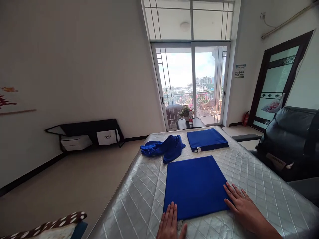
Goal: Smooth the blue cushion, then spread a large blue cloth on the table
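A flat blue square of cloth, seemingly folded [195, 187], lies on the quilted silver-white surface [139, 196] in front of me. Fingers of my left hand [170, 221] rest flat on its near left corner, with a small pale tag showing beside them. At the right edge, my right hand [240, 202] is spread, its fingertips touching the cloth. Both hands are open and grip nothing. Beyond it sits a neat stack of blue cloths [207, 138] with a white tag on its near side. A crumpled blue cloth [165, 147] lies to the left of the stack.
A black leather chair [292, 142] stands close on the right. Behind the far edge, a small dark table [183, 124] holds a potted plant [184, 112] and a bottle [191, 117]. A brown polka-dot fabric item [62, 221] is at lower left.
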